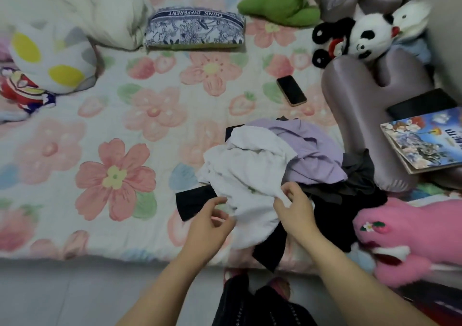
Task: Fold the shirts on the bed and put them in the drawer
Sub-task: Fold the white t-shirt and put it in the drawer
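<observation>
On bed (pixel 75 130), white shirt (pixel 246 173) pinched by right hand (pixel 296 212)

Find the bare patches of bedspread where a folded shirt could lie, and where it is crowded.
Free: the wide bedspread left of the clothes pile, up to the patterned pouch. Crowded: the right side, with phone, purple cushion, book and pink plush.

Centre frame, before me: a white shirt (pixel 245 175) lies over a lilac shirt (pixel 315 150), with charcoal and black garments (pixel 345 210) beneath. The bedsheet (pixel 75 130) is white with pink flowers, strawberries and green leaves. Upper centre, a blue-and-white floral pouch (pixel 195 29); upper right, a green plush (pixel 282 3) and a black-and-white panda plush (pixel 362 38); lower right, a pink plush (pixel 410 235).
</observation>
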